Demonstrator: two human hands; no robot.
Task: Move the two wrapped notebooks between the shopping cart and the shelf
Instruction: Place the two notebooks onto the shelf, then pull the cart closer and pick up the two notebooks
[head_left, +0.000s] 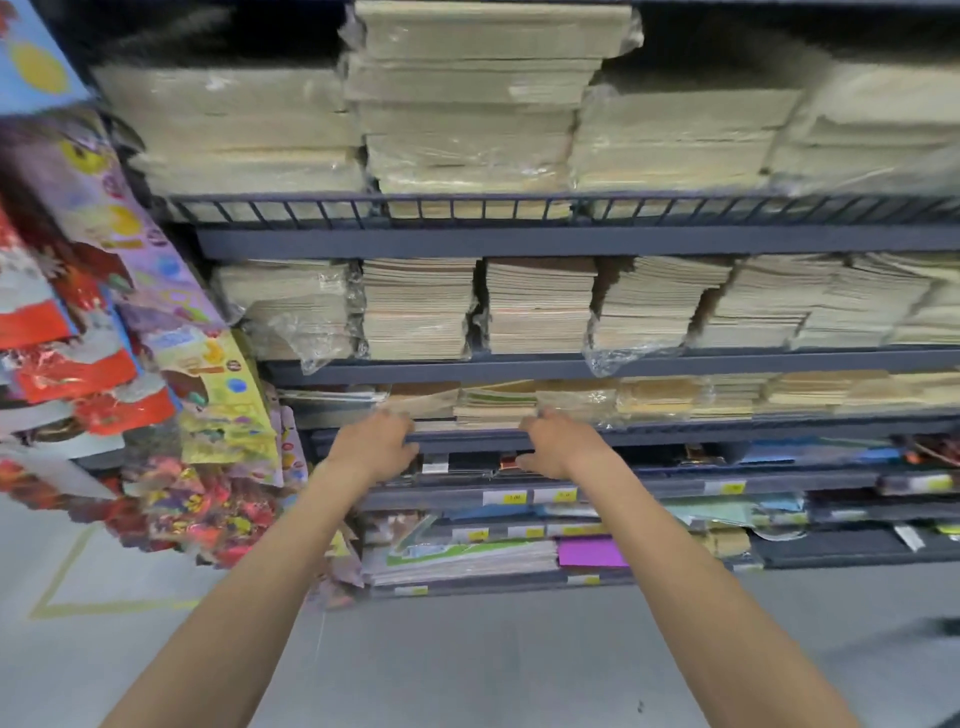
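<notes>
This is a shop, in its stationery aisle. Tiers of dark blue-grey metal shelving (571, 241) rise above and beyond the left hand (371, 441) and right hand (558, 441), packed with cream stacks of plastic-wrapped paper notebooks (467, 104). Just below both hands, small white-and-yellow price labels (511, 497) line the shelf edges. Left of the left hand hang bright printed gift-wrap sheets (208, 395). Beneath the hands lies smooth grey floor (467, 649) with a yellow taped line (104, 605).

Dark blue shelf (519, 241) stands on grey floor (467, 649)
</notes>
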